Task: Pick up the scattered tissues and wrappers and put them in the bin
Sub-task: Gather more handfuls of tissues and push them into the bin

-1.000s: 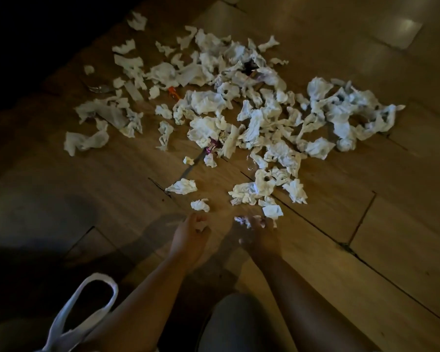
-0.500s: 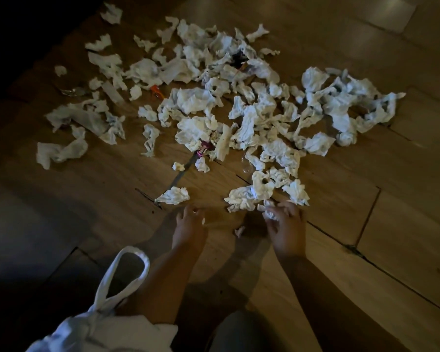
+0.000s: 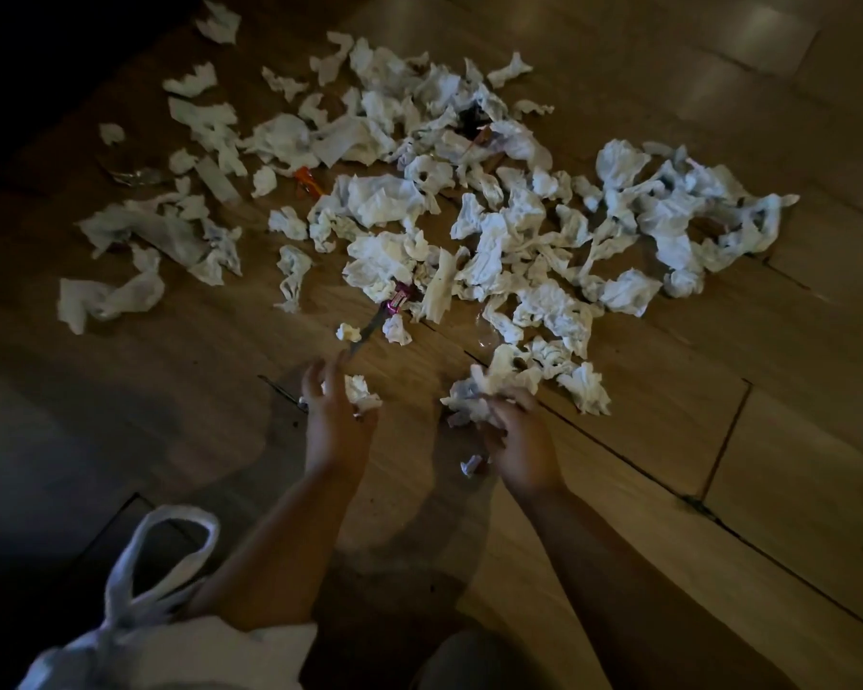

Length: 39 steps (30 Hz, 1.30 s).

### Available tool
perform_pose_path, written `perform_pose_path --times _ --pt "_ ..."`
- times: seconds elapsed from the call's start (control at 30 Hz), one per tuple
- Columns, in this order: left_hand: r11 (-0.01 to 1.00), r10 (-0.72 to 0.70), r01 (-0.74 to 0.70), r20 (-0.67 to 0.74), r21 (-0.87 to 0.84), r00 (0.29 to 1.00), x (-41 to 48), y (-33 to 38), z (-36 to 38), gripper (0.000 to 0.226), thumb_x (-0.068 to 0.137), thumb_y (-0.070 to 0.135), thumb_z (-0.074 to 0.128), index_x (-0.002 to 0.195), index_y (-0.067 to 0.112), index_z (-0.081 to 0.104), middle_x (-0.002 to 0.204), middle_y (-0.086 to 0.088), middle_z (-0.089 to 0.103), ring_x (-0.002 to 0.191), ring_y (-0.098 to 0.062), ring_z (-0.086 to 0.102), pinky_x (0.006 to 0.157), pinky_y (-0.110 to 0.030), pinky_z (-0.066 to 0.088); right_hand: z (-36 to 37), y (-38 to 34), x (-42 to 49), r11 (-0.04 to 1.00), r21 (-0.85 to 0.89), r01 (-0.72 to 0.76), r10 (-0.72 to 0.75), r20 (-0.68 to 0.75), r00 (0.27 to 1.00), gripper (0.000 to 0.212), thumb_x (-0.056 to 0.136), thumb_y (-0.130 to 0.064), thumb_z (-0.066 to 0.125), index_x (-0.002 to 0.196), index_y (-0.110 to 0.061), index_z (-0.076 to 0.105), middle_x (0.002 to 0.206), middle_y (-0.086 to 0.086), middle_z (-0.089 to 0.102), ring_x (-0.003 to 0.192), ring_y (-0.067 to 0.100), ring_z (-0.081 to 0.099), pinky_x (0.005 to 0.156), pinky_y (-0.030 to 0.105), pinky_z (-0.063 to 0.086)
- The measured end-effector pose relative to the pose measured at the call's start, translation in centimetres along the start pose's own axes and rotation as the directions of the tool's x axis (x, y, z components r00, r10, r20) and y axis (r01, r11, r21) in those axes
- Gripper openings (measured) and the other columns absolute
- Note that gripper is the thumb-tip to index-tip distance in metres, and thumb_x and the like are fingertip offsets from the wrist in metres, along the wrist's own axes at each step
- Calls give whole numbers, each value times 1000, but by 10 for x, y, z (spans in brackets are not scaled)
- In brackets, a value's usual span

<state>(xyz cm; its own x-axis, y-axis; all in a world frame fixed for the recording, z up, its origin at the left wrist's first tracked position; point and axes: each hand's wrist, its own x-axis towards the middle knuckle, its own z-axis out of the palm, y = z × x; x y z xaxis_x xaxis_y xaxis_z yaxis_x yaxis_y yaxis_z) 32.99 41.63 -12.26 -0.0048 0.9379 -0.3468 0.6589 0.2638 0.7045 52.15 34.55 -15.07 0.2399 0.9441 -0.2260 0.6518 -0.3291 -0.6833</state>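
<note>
At the bottom left corner a white bag (image 3: 135, 644) with a loop handle is cut off by the picture's edge, and the left forearm crosses it. Its mouth is out of sight, so what it holds cannot be told. A grey-clad knee (image 3: 469, 659) shows dimly at the bottom edge. Further out, the left hand (image 3: 335, 420) has its grip curled round a crumpled tissue (image 3: 362, 393), just above the wooden floor (image 3: 693, 465). The right hand (image 3: 519, 435) has its grip closed on a bunch of tissues (image 3: 474, 395) at the near edge of the litter. A small white scrap (image 3: 471, 464) shows beside its palm; whether it is held or lying there I cannot tell. Beyond lie a pink wrapper (image 3: 398, 301), then the wide scatter of tissues (image 3: 519, 226), an orange wrapper (image 3: 306, 180), and something dark (image 3: 472, 123), half buried and too dim to name.
</note>
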Motion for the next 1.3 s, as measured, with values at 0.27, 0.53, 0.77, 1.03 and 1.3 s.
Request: perform_pose_path --times 0.27,0.53,0.77,1.03,1.3 --pt "959 -143 123 60 257 988 19 -5 -7 61 84 3 62 139 14 38 144 -12 32 125 -29 48 100 -36 44 3 -1 24 986 -161 36 -6 186 983 29 87 -6 56 115 -10 64 135 5 52 126 23 47 101 27 35" --pt "968 -102 118 -82 220 991 21 -12 -6 35 85 5 62 119 10 58 131 -15 48 113 -30 56 94 -39 49 -53 19 28 943 195 -269 316 -276 908 52 85 -14 65 132 -5 46 127 5 54 102 16 59 64 10 42" --pt "1000 26 -26 -23 -5 999 15 -7 5 12 92 17 53 96 21 63 96 4 58 94 -17 60 74 -16 43 -48 42 34 942 -112 -317 288 -220 932 32 84 -12 65 115 -5 63 140 13 47 128 28 46 92 27 42" --pt "929 273 -344 376 136 886 -14 5 76 31 83 29 62 110 14 68 129 -11 55 128 -18 38 110 -40 36 -55 20 38 894 376 -244 371 -316 873 49 85 -12 64 131 -10 46 125 11 58 101 16 59 71 20 49" --pt "870 228 -401 490 285 841 -32 13 77 40 87 27 60 126 25 56 143 7 32 134 -14 32 105 -30 41 -73 29 77 889 386 -245 328 -166 930 83 80 -11 69 147 -20 20 151 11 24 128 19 41 94 32 48"
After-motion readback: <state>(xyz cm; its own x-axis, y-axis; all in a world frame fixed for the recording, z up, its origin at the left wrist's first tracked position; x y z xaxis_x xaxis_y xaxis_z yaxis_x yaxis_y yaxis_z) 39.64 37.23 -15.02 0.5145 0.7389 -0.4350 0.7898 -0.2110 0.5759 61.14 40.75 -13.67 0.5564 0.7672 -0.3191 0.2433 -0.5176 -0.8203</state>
